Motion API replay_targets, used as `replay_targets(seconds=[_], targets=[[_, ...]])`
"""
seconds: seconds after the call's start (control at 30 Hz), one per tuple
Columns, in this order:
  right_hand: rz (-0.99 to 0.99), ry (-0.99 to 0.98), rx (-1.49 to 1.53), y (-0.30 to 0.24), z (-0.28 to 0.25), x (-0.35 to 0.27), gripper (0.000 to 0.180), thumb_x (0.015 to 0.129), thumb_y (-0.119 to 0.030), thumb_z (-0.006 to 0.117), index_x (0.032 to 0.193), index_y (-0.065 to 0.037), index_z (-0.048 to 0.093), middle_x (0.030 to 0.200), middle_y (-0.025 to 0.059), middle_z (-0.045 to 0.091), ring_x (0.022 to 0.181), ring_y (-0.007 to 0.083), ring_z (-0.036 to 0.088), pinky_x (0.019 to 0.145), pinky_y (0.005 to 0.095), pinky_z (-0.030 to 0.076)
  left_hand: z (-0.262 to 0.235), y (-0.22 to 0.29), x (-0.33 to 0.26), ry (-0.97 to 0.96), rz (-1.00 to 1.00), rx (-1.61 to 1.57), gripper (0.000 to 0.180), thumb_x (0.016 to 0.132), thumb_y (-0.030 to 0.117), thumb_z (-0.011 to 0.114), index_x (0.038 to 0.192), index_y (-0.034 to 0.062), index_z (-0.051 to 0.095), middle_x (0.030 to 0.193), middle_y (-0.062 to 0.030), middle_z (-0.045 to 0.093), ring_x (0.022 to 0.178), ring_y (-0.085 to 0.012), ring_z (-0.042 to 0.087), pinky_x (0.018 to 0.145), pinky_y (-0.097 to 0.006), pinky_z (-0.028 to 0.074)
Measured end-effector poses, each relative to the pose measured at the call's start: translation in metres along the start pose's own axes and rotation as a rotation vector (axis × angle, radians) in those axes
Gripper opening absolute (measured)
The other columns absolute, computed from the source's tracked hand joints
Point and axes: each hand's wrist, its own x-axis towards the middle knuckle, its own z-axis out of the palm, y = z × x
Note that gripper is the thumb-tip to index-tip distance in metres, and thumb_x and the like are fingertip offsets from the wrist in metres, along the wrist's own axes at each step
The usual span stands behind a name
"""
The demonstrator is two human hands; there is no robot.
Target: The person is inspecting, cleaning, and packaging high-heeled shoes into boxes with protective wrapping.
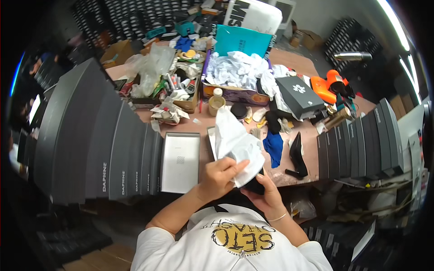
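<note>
A crumpled sheet of white tissue paper point(236, 143) stands up from between the two hands, just above the near edge of the pinkish-brown worktable point(289, 135), its lower end wrapped around a black shoe point(256, 185) of which only a dark patch shows. The left hand point(219, 176) pinches the paper from the left, fingers curled over its lower fold with the fingertips point(239, 166) pressing on the white surface. The right hand point(266, 192) cups the black shoe from below and the right, fingers closed under it, the paper draped over them. Just left of the hands lies an open grey shoebox lid point(181, 161), flat on the table, and beyond it a fanned row of dark grey shoeboxes point(97, 140). To the right, near the hands, a black high-heeled shoe point(298, 156) lies on the table beside a blue cloth point(274, 147). Farther back sits a purple cardboard box full of white tissue paper point(237, 74), with a roll of tape point(216, 104) in front of it.
</note>
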Motion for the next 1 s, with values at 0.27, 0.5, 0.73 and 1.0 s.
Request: replay_targets(seconds=[0.27, 0.5, 0.73, 1.0], targets=[[-0.23, -0.019, 0.436, 0.0, -0.009, 0.053, 0.049, 0.092, -0.021, 0.054, 0.135, -0.003, 0.038, 0.131, 0.0104, 0.049, 0.119, 0.022, 0.05, 0.102, 0.0352, 0.039, 0.029, -0.031, -0.016, -0.042, 0.164, -0.221, 0.047, 0.063, -0.004, 0.063, 0.11, 0.0028, 0.066, 0.07, -0.0028, 0.051, 0.056, -0.0184, 0.052, 0.049, -0.03, 0.044], [-0.265, 0.041, -0.545, 0.047, -0.115, 0.081, 0.037, 0.092, -0.016, 0.056, 0.125, -0.002, 0.05, 0.112, 0.0113, 0.06, 0.099, 0.0218, 0.06, 0.084, 0.0342, 0.052, 0.044, -0.019, -0.04, -0.261, 0.13, -0.353, 0.04, 0.069, 0.001, 0.068, 0.109, 0.0016, 0.066, 0.066, -0.0031, 0.046, 0.056, -0.0165, 0.051, 0.048, -0.03, 0.042], [-0.708, 0.053, -1.479, 0.068, -0.12, 0.126, 0.037, 0.092, -0.017, 0.054, 0.126, -0.002, 0.049, 0.118, 0.0154, 0.054, 0.103, 0.028, 0.056, 0.087, 0.0385, 0.049, 0.033, -0.059, -0.065, 0.239, -1.117, -1.091, 0.074, 0.082, 0.041, 0.068, 0.139, 0.0049, 0.037, 0.128, -0.0108, 0.051, 0.115, -0.0218, 0.049, 0.097, -0.039, 0.039], [-0.541, 0.113, -1.234, 0.026, -0.075, 0.077, 0.057, 0.086, -0.014, 0.06, 0.135, 0.003, 0.037, 0.131, 0.0195, 0.047, 0.122, 0.0285, 0.048, 0.1, 0.0382, 0.04, 0.039, -0.107, -0.054, 0.647, -1.299, -1.15, 0.043, 0.083, 0.015, 0.062, 0.122, -0.0005, 0.051, 0.116, -0.0108, 0.058, 0.109, -0.0213, 0.056, 0.095, -0.039, 0.046]])
